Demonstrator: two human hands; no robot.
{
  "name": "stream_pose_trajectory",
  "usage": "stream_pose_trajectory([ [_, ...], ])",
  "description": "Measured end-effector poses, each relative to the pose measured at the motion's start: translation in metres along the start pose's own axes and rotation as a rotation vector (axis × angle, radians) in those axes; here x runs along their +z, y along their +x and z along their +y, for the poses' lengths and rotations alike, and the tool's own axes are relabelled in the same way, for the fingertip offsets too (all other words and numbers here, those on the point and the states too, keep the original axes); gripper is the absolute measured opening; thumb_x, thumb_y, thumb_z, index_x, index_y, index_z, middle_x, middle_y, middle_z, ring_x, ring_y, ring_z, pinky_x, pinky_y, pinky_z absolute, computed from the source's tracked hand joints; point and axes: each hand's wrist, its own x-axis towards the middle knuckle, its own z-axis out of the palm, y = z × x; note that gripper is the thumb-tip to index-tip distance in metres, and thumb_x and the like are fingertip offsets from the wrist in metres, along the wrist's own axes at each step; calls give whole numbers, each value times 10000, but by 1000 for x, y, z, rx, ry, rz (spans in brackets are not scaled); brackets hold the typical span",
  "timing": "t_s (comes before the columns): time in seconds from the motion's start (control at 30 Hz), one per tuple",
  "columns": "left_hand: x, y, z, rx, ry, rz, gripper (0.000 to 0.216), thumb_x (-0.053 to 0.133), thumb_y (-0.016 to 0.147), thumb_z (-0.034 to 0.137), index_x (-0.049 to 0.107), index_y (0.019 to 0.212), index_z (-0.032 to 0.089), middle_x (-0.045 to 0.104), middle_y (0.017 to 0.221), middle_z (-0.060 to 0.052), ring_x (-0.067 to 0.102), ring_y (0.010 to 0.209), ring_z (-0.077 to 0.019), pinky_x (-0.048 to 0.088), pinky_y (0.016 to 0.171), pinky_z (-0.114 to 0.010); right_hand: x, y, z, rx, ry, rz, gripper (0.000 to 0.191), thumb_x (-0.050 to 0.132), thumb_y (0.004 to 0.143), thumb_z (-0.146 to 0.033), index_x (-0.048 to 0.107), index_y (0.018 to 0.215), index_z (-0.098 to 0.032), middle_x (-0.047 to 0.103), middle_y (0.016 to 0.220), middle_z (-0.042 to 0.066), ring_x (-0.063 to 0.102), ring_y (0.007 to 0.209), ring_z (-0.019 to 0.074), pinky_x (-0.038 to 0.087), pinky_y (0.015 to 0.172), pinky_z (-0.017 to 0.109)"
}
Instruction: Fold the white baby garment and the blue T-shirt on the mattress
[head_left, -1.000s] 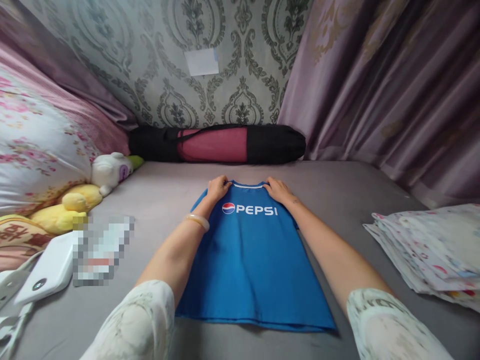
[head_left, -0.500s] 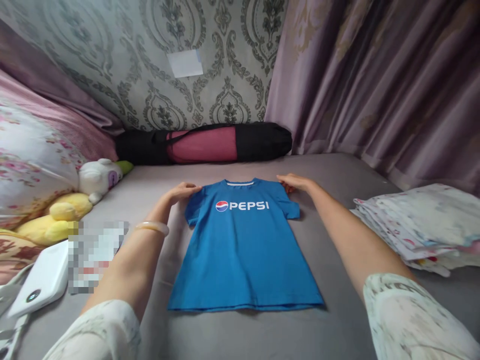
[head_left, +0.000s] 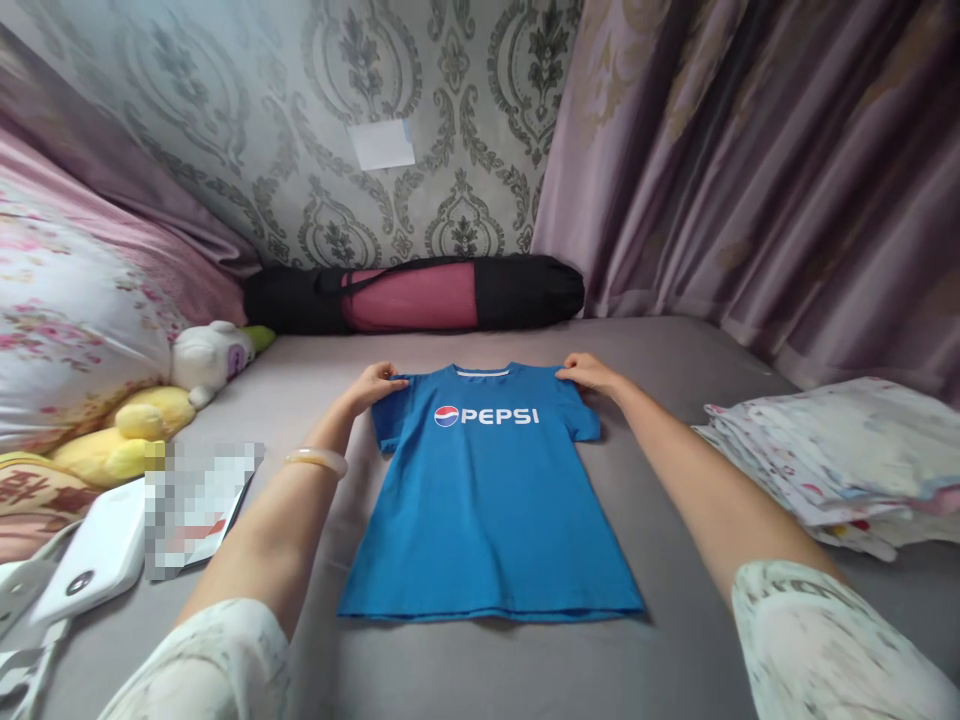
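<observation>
A blue T-shirt (head_left: 487, 500) with a white PEPSI print lies spread face up on the grey bed sheet (head_left: 465, 670), its collar away from me and its hem towards me. At the left shoulder, my left hand (head_left: 373, 384) pinches the cloth where the sleeve begins. The opposite shoulder is between the thumb and fingers of my right hand (head_left: 589, 372). Both sleeves stick out to the sides. A pale bangle (head_left: 319, 460) circles my left wrist.
A black and pink long bag (head_left: 412, 295) lies along the wall. Folded cloths (head_left: 855, 450) are stacked at right. On the left are plush toys (head_left: 210, 360), a floral pillow (head_left: 67, 300), a white power bank (head_left: 97, 555) with a cable, and a blurred-out flat item (head_left: 199, 510).
Both hands have closed their fingertips on the shirt's shoulders, the right one shifting slightly in grip. The shirt stays nearly where it was; the camera view has tilted a little.
</observation>
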Motion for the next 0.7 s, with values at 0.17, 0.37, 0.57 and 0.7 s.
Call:
stream_pose_trajectory([
  [0.17, -17, -2, -4, -35, 183, -102, 526, 718, 483, 642, 606, 689, 171, 545, 600, 15, 502, 623, -159, 346, 554, -251, -12, 8, 14, 39, -88, -112, 232, 680, 774, -383, 579, 718, -182, 426, 501, -65, 372, 447, 75, 253, 422, 206],
  [0.37, -40, -18, -7, -137, 145, -170, 428, 771, 469, 544, 588, 617, 186, 512, 550, 29, 487, 589, -142, 340, 523, -231, -34, 7, 25, 78, -63, -213, 236, 738, 733, -343, 609, 625, -178, 551, 591, -22, 471, 538, 84, 344, 479, 188],
  [0.57, -41, -30, -12, -221, -150, -116, 434, 848, 440, 432, 584, 673, 177, 577, 599, 39, 557, 600, -117, 457, 582, -215, -27, -10, 25, 208, 348, -79, 224, 691, 820, -364, 584, 735, -186, 612, 649, -3, 578, 598, 122, 488, 565, 224],
  [0.7, -36, -32, -20, -345, -300, -1, 440, 872, 473, 390, 597, 732, 164, 594, 585, 35, 552, 523, -99, 508, 580, -229, -23, -24, 25, 393, 563, -52, 255, 527, 935, -390, 593, 815, -174, 671, 718, 57, 628, 621, 146, 540, 587, 256],
])
